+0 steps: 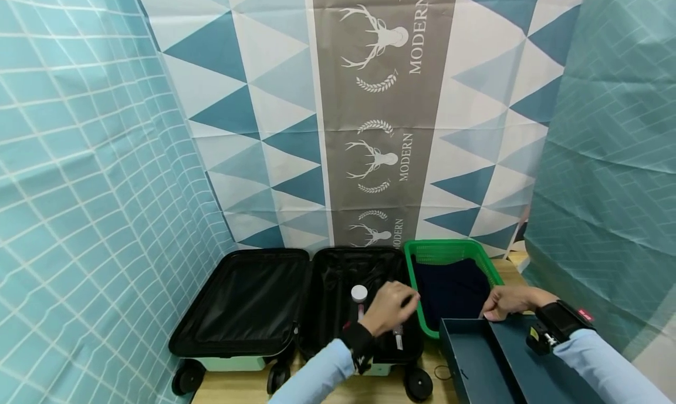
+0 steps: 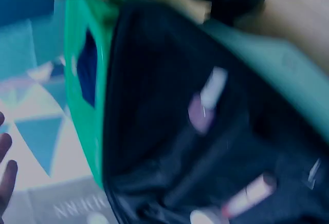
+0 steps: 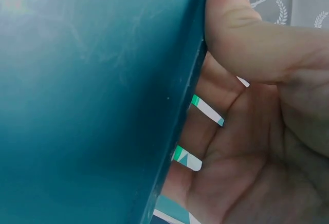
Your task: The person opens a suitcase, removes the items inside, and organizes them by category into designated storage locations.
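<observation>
My left hand [image 1: 389, 307] hovers over the right half of an open black-lined suitcase [image 1: 333, 298], holding nothing that shows; its loose fingertips [image 2: 6, 183] appear at the left edge of the left wrist view. Inside that half lie a round white-topped item [image 1: 359, 293], a pink tube [image 2: 249, 196] and a small purple item with a white cap [image 2: 213, 88]. With thumb on one side and fingers behind, my right hand [image 1: 507, 301] grips the far rim of a dark blue divided box [image 1: 472, 357]. The right wrist view shows the box's wall [image 3: 92, 100] up close.
A green basket [image 1: 488, 263] with dark navy cloth [image 1: 449, 286] in it stands between suitcase and box, towards the back. The suitcase's other half [image 1: 243, 304] lies open at left. A thin dark loop [image 1: 442, 373] rests on the wooden table. Patterned curtains hang behind.
</observation>
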A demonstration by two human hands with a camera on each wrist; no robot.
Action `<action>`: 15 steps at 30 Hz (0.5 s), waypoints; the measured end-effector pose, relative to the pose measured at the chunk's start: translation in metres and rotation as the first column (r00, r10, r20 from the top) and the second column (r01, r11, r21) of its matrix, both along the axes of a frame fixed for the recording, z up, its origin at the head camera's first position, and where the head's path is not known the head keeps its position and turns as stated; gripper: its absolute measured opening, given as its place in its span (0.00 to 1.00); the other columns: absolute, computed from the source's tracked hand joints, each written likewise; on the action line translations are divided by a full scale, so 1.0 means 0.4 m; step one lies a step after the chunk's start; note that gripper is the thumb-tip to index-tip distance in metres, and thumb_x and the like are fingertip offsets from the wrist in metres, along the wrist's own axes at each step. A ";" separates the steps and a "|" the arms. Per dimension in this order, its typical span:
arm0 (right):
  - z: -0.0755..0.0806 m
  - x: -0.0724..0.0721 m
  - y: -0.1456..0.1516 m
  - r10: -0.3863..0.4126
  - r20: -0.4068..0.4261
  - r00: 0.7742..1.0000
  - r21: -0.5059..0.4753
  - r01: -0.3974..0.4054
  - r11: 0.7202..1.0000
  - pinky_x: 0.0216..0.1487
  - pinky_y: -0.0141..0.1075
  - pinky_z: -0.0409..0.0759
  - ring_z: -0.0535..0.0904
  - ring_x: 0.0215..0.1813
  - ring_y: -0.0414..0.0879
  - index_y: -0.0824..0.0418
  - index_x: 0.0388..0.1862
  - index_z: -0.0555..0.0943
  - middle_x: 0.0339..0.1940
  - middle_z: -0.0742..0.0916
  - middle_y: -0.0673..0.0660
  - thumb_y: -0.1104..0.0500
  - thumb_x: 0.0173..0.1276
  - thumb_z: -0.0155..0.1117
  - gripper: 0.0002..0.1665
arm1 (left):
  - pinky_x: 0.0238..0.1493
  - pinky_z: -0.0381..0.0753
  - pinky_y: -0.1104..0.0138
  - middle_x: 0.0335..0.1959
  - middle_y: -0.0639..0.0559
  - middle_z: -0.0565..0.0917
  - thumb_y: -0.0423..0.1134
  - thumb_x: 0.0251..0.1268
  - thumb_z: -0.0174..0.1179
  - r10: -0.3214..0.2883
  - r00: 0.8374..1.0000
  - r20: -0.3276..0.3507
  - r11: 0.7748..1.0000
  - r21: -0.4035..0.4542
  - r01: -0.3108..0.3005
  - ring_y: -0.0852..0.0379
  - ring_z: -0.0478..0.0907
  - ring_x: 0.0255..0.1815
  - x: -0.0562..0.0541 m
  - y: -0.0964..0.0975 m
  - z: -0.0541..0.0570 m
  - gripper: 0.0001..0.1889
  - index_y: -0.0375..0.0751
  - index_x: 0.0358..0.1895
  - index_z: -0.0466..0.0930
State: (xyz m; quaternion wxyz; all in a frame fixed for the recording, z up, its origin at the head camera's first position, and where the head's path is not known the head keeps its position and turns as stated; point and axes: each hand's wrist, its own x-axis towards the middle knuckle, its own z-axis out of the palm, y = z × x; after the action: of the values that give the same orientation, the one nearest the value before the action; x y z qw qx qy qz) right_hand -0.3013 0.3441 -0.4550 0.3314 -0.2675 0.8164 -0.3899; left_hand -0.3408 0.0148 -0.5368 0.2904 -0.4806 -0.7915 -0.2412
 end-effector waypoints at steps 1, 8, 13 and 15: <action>0.001 0.000 0.000 -0.004 0.003 1.000 0.006 0.004 1.000 0.24 0.35 0.50 0.57 0.22 0.38 0.74 0.46 0.86 0.13 0.70 0.54 0.65 0.75 0.55 0.15 | 0.46 0.78 0.70 0.37 0.57 0.87 0.40 0.74 0.56 0.049 0.999 0.019 0.999 -0.010 -0.049 0.60 0.81 0.41 -0.024 -0.001 0.001 0.09 0.47 0.42 0.87; 0.006 0.001 0.008 -0.017 0.015 1.000 0.038 0.016 0.999 0.22 0.35 0.48 0.54 0.20 0.38 0.72 0.47 0.86 0.25 0.83 0.48 0.65 0.74 0.56 0.14 | 0.36 0.82 0.60 0.36 0.52 0.85 0.42 0.69 0.62 0.439 0.892 0.110 0.872 -0.292 -0.393 0.53 0.82 0.35 -0.126 -0.009 -0.045 0.06 0.47 0.40 0.87; 0.008 0.002 0.014 0.004 0.009 1.000 0.024 -0.004 1.000 0.28 0.30 0.64 0.71 0.30 0.40 0.73 0.47 0.86 0.33 0.86 0.57 0.64 0.76 0.55 0.15 | 0.35 0.80 0.52 0.42 0.45 0.83 0.46 0.62 0.68 0.673 0.707 0.218 0.678 -0.566 -0.470 0.44 0.80 0.40 -0.136 -0.009 -0.119 0.11 0.48 0.45 0.86; 0.006 0.003 0.014 0.002 0.009 1.000 0.025 -0.002 1.000 0.34 0.30 0.69 0.75 0.36 0.42 0.72 0.46 0.86 0.40 0.87 0.61 0.63 0.76 0.55 0.15 | 0.35 0.80 0.52 0.40 0.44 0.85 0.45 0.60 0.69 0.702 0.655 0.279 0.657 -0.608 -0.445 0.44 0.81 0.38 -0.134 -0.009 -0.142 0.10 0.46 0.42 0.87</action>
State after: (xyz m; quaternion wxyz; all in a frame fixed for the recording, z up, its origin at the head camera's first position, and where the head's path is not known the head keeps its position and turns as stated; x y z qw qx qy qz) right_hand -0.3001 0.3496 -0.4528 0.3391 -0.2623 0.8195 -0.3804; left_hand -0.3946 0.0112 -0.5937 0.0100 -0.1719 -0.9843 -0.0380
